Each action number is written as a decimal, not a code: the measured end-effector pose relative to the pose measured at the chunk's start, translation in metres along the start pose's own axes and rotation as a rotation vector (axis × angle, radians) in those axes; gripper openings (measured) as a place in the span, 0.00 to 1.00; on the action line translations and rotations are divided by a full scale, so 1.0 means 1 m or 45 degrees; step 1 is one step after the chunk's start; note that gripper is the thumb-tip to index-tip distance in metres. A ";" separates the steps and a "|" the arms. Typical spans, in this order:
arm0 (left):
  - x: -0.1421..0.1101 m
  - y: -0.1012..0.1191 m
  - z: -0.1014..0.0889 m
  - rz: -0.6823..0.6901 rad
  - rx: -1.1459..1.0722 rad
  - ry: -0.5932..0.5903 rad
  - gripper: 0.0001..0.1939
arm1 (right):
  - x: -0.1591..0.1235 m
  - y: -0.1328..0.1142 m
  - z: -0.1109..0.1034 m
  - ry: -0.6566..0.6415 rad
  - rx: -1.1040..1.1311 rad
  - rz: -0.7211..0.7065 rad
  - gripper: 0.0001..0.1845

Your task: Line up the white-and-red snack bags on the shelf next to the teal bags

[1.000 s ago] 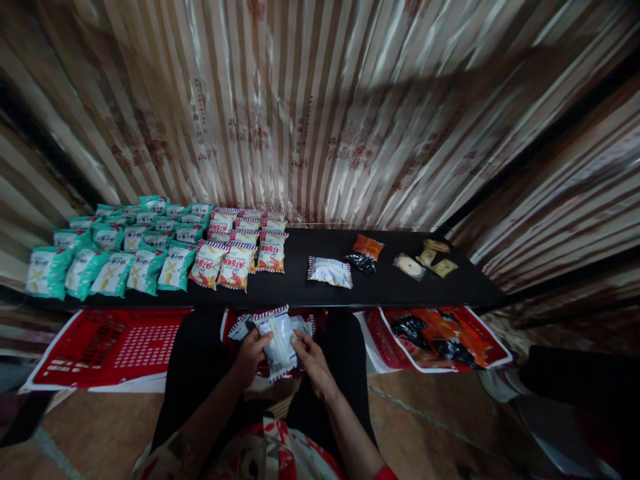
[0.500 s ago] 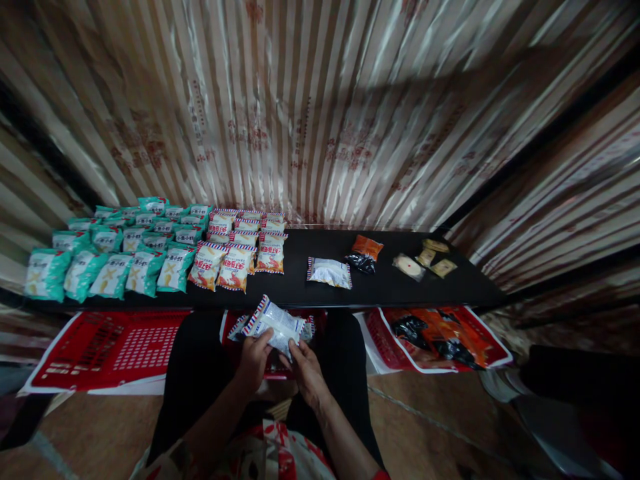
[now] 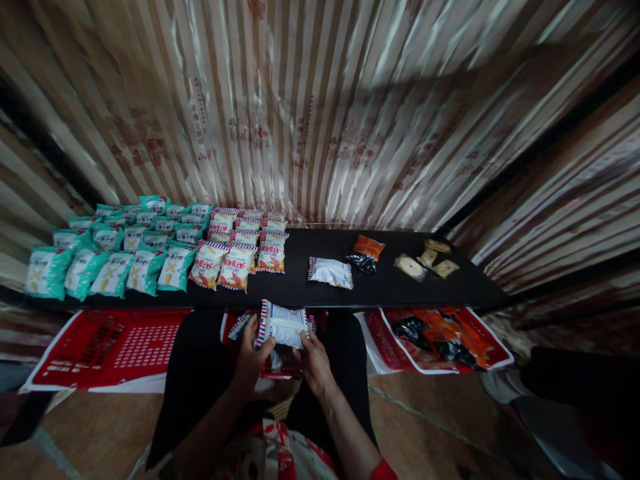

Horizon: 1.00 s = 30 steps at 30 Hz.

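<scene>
Between my two hands is a snack bag (image 3: 284, 325), its pale printed back facing up and striped bands at both ends. My left hand (image 3: 251, 353) grips its left end, thumb on top. At the right end, my right hand (image 3: 313, 360) pinches the lower corner. Below the bag, a red basket (image 3: 273, 375) between my knees holds more striped-edge bags, mostly hidden by my hands. On the black table (image 3: 295, 293) just beyond lies another snack bag (image 3: 330, 273), pale back up. Left of it, orange-and-white snack bags (image 3: 235, 267) stand in rows, fronts facing me.
Teal snack bags (image 3: 173, 267) fill the table's left end. An orange-and-black bag (image 3: 365, 254), a round pale packet (image 3: 410, 267) and small yellowish packets (image 3: 444, 268) lie to the right. Red baskets stand below: one at left (image 3: 100, 383), another at right (image 3: 400, 357) with orange-and-black bags.
The held bag has turned from a slant to nearly level, and my left hand has shifted up along its left end. The things on the table stay put.
</scene>
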<state>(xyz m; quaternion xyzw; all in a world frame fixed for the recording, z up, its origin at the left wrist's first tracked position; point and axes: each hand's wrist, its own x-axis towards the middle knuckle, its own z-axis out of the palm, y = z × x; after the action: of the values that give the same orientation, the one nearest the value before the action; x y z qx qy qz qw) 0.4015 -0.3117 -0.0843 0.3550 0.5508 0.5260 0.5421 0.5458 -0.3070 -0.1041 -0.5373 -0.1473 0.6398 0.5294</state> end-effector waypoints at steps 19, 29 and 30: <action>0.003 0.011 -0.044 1.178 1.621 -0.512 0.31 | 0.001 -0.006 0.000 -0.076 -0.127 0.173 0.14; 0.012 -0.007 -0.057 1.331 1.484 -0.606 0.27 | 0.004 -0.003 0.004 -0.073 -0.292 0.133 0.13; 0.013 -0.009 -0.058 1.343 1.460 -0.600 0.27 | 0.004 -0.002 0.004 -0.078 -0.308 0.127 0.13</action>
<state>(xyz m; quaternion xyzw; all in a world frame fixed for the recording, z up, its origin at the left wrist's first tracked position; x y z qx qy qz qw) 0.3448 -0.3122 -0.1037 0.8915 0.3664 0.2600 0.0586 0.5443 -0.3012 -0.1030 -0.5840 -0.2125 0.6591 0.4235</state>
